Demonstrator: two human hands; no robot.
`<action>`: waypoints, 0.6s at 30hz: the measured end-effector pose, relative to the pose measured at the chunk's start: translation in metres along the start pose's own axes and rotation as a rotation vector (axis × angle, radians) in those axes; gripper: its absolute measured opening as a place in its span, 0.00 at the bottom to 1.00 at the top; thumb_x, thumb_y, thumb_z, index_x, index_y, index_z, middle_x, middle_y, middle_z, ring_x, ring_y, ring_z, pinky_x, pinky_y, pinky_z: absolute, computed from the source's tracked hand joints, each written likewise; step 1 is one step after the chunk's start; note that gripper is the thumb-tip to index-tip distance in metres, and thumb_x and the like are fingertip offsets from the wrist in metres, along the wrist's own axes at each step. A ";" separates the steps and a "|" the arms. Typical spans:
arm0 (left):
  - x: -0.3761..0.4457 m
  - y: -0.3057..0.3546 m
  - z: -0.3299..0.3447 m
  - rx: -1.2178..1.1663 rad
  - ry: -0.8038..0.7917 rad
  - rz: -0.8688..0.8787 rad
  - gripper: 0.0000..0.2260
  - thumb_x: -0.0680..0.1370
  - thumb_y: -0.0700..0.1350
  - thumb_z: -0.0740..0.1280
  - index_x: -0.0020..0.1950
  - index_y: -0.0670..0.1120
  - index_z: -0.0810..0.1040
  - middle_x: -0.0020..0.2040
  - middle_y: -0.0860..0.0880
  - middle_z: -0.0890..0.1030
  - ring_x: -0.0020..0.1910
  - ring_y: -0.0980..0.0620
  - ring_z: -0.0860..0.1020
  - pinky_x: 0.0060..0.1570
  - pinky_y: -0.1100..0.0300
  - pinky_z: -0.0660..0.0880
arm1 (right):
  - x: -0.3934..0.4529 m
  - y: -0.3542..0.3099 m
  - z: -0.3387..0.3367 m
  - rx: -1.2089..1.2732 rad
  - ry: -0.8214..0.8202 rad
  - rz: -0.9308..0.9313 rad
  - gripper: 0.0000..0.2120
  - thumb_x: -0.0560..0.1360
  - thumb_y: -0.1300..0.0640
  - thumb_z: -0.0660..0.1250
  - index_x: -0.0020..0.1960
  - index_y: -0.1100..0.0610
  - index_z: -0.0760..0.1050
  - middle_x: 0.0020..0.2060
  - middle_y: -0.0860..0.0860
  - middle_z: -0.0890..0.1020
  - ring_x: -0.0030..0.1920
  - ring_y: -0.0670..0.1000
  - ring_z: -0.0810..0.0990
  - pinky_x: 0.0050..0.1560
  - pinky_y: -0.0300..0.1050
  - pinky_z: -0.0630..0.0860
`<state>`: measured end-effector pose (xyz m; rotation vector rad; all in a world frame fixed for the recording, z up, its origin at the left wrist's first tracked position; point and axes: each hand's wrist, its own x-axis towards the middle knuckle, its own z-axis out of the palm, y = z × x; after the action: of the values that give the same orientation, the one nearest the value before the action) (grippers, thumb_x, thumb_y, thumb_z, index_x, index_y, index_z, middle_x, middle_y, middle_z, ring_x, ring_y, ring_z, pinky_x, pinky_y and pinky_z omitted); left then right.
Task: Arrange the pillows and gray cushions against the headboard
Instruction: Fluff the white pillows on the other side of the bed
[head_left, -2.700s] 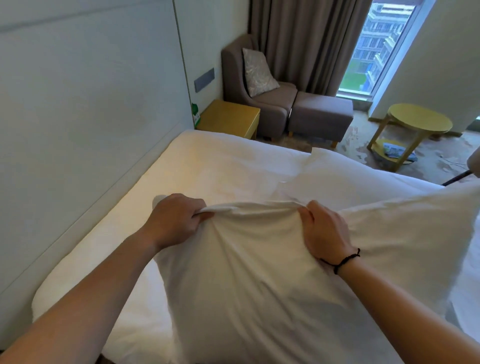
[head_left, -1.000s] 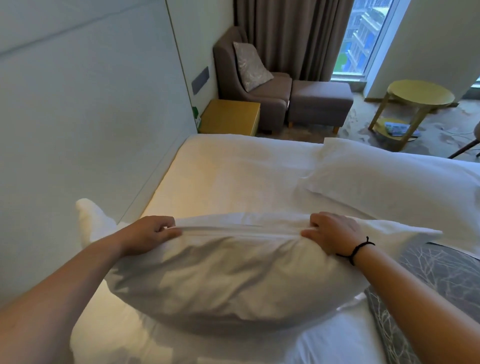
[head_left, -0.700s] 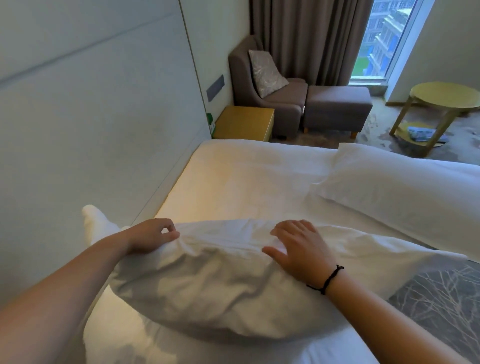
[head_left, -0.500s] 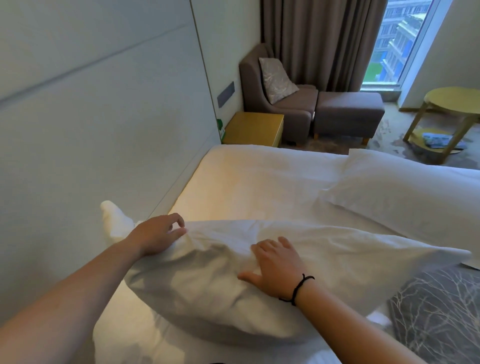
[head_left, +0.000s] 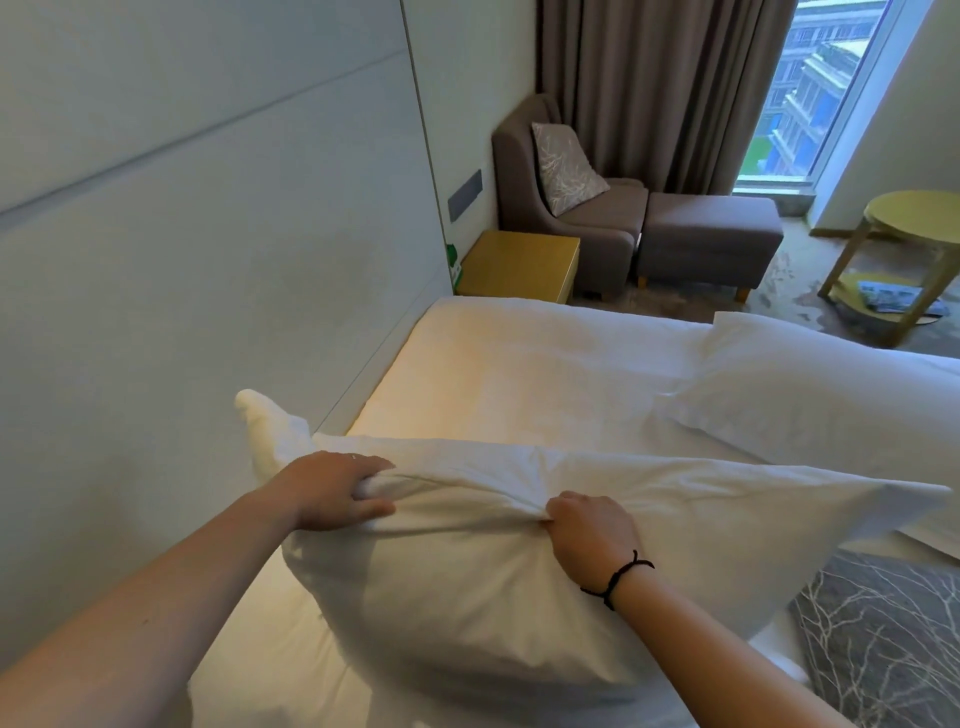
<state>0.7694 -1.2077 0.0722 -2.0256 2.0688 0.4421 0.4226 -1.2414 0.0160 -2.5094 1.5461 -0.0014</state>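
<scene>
White pillow (head_left: 519, 561) lies on bed (head_left: 545, 374), long axis running out from headboard (head_left: 208, 260); left hand (head_left: 332, 491), nearer the headboard, and right hand (head_left: 589, 530) both curl fingers into bunched top fabric, pillow directly beneath them.

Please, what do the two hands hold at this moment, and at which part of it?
Both hands grip the near white pillow by bunched fabric along its upper edge: the left hand near the headboard-side corner, the right hand nearer the middle.
</scene>
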 end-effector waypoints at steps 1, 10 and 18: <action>0.001 -0.007 -0.003 0.022 0.010 -0.016 0.36 0.66 0.80 0.55 0.71 0.66 0.66 0.67 0.60 0.77 0.63 0.54 0.74 0.64 0.55 0.68 | 0.002 0.001 0.000 0.028 -0.006 0.032 0.09 0.76 0.60 0.56 0.42 0.53 0.73 0.41 0.50 0.78 0.39 0.57 0.78 0.36 0.46 0.66; 0.033 -0.069 -0.020 0.104 0.061 -0.154 0.19 0.75 0.70 0.55 0.44 0.57 0.74 0.44 0.55 0.82 0.41 0.55 0.78 0.49 0.55 0.75 | 0.043 -0.011 -0.012 0.051 0.101 0.107 0.08 0.75 0.62 0.55 0.40 0.51 0.64 0.42 0.51 0.77 0.44 0.57 0.77 0.43 0.49 0.64; 0.031 -0.103 -0.052 0.077 0.410 -0.147 0.17 0.79 0.62 0.53 0.36 0.55 0.69 0.32 0.57 0.73 0.29 0.55 0.70 0.28 0.58 0.59 | 0.130 -0.033 -0.077 -0.026 0.247 0.130 0.09 0.75 0.63 0.60 0.37 0.55 0.69 0.39 0.55 0.79 0.42 0.59 0.77 0.48 0.49 0.65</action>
<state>0.8740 -1.2565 0.1028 -2.3550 2.0831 -0.0881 0.5031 -1.3542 0.0840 -2.5007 1.8107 -0.2837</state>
